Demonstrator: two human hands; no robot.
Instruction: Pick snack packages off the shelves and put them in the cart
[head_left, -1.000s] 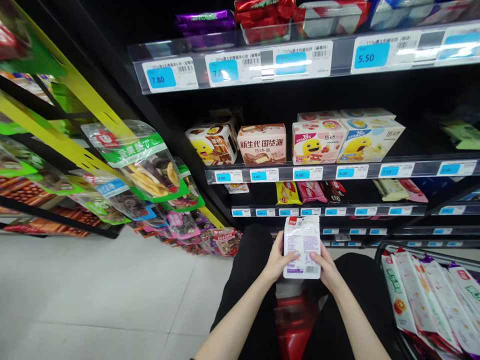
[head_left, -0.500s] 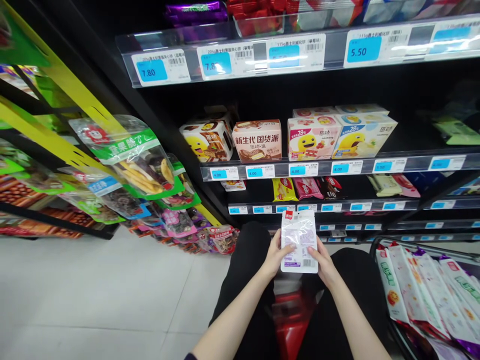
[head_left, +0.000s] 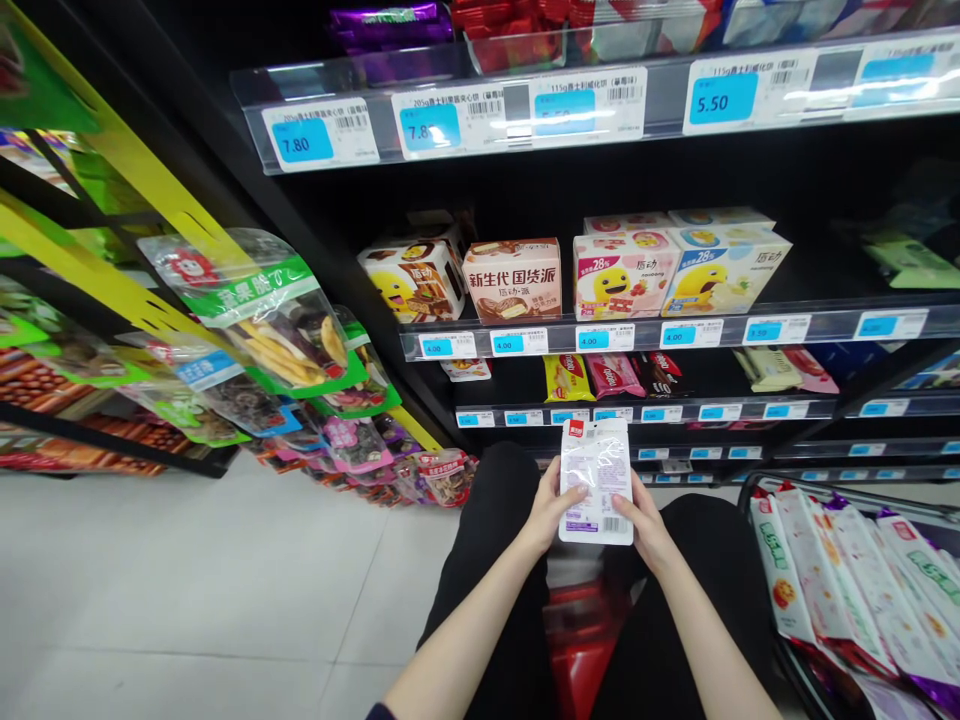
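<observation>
Between both hands, above the gap between the knees: a flat white pouch [head_left: 596,455], back panel toward the wearer, top end pointing away. Film glossy, lightly crinkled, catching light in the upper half; red mark at top left, columns of fine purplish print too small to read, purple strip and barcode along the bottom, corners rounded. Left hand [head_left: 551,510] pinches the left edge, thumb flat on the face; right hand [head_left: 649,522] pinches the opposite edge likewise. Below the hands, a red object [head_left: 579,672], blurred. Right of the right hand, white packets [head_left: 832,575] with green lettering, leaning in a black-rimmed basket [head_left: 784,664]. Just beyond the pouch's top, a low shelf: yellow packet [head_left: 568,382], pink packet [head_left: 617,377]. Left of the left hand, well apart, hanging snack bags [head_left: 292,340]. Farther past the hands, cartons [head_left: 513,284] above price labels [head_left: 604,339]; farthest, red wrappers [head_left: 510,35].
</observation>
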